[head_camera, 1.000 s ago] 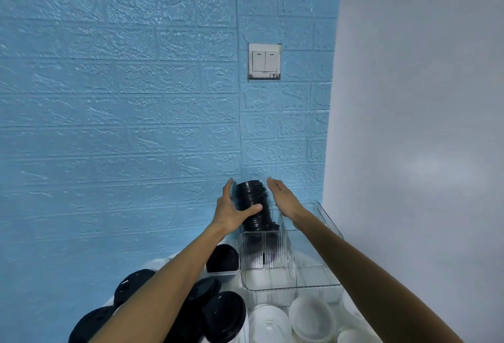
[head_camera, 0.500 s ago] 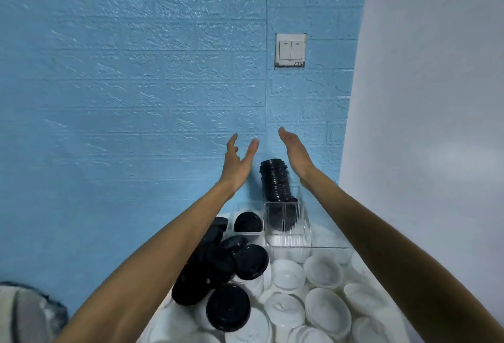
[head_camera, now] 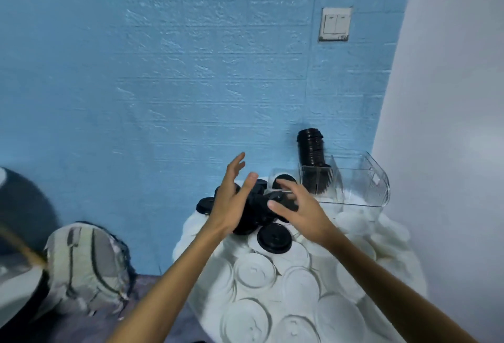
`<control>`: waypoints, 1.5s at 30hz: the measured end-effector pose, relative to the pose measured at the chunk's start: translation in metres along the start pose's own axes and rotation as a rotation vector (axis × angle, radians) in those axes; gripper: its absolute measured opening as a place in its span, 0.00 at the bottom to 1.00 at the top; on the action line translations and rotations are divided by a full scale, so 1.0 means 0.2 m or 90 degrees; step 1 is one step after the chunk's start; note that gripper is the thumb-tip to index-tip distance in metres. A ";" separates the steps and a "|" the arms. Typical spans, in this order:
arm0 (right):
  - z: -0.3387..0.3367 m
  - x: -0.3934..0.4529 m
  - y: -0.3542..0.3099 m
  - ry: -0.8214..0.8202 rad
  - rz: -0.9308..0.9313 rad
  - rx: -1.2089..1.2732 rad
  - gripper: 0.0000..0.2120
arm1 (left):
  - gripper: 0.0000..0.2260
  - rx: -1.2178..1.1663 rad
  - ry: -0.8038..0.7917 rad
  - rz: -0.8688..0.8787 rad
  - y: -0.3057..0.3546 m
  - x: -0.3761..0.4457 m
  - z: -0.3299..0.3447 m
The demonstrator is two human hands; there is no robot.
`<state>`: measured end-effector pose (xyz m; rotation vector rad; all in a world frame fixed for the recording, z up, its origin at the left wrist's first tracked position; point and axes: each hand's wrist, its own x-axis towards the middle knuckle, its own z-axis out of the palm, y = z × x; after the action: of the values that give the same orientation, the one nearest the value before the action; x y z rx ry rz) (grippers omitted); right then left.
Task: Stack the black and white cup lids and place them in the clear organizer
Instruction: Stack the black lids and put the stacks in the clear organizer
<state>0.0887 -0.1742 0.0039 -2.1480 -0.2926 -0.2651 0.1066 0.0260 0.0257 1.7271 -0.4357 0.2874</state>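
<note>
A tall stack of black lids (head_camera: 311, 149) stands in the left slot of the clear organizer (head_camera: 362, 184) at the back of the table. Loose black lids (head_camera: 274, 237) lie in a heap in front of it, and several white lids (head_camera: 255, 271) cover the near side. My left hand (head_camera: 231, 201) hovers over the black heap with fingers spread and straight, holding nothing. My right hand (head_camera: 297, 207) is just right of it, fingers loosely extended above the same heap, also holding nothing.
A blue brick-patterned wall with a light switch (head_camera: 335, 24) rises behind the table; a white wall (head_camera: 450, 124) closes the right side. A grey-and-white backpack (head_camera: 84, 263) sits on the floor to the left, beside a dark rounded object (head_camera: 24, 211).
Both hands let go of the black stack in the organizer, lifted away, and came down toward the loose black lids. The camera view swung left and down.
</note>
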 end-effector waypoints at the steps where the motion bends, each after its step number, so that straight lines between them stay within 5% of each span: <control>1: 0.03 -0.03 0.03 -0.008 0.003 -0.061 0.41 | 0.29 0.005 -0.003 -0.008 -0.04 -0.06 -0.02; 9: 0.15 -0.12 0.12 -0.080 0.025 -0.333 0.49 | 0.23 0.022 0.021 -0.050 -0.22 -0.33 -0.10; 21: 0.09 -0.14 0.10 -0.007 -0.015 -0.160 0.40 | 0.22 0.060 0.031 -0.029 -0.29 -0.39 -0.06; 35: 0.07 -0.29 -0.20 -0.049 -0.186 0.024 0.41 | 0.31 -0.307 -0.113 -0.121 -0.05 -0.50 0.04; 41: 0.05 -0.27 -0.13 -0.160 -0.107 0.055 0.50 | 0.30 -0.432 0.015 -0.168 -0.12 -0.54 0.05; 45: 0.03 -0.12 -0.02 -0.125 -0.089 0.002 0.41 | 0.32 -0.441 0.089 -0.189 -0.16 -0.54 0.05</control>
<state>0.0656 -0.1699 -0.0031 -2.1570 -0.5576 -0.1329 0.0239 0.0347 -0.0511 1.0627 -0.1399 0.0278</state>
